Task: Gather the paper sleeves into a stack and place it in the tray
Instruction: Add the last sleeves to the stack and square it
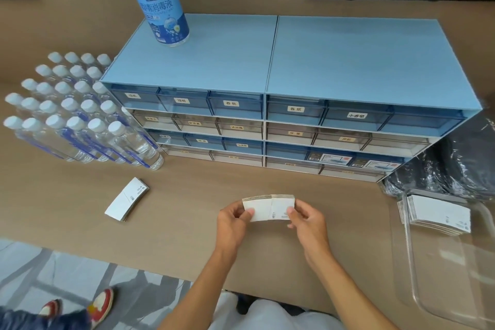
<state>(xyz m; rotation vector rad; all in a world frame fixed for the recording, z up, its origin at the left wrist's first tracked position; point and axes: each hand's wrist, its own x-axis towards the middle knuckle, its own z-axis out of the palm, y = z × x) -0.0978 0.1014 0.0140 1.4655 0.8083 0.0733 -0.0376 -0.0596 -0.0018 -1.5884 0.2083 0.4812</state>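
Both hands hold a small stack of white paper sleeves [269, 207] upright above the brown table, near its front edge. My left hand [233, 225] pinches the stack's left end and my right hand [308, 222] pinches its right end. A second small stack of sleeves [126, 199] lies flat on the table to the left. At the far right stands a clear plastic tray [439, 284], and a larger stack of sleeves [435, 215] lies in its far end.
A blue drawer cabinet [281, 72] with labelled drawers fills the back of the table, a disinfectant bottle [160, 5] on its top. Several packed water bottles [75, 112] stand at the left. Black wrapped bags [460, 158] lie behind the tray. Someone's shoes [99, 305] show on the floor.
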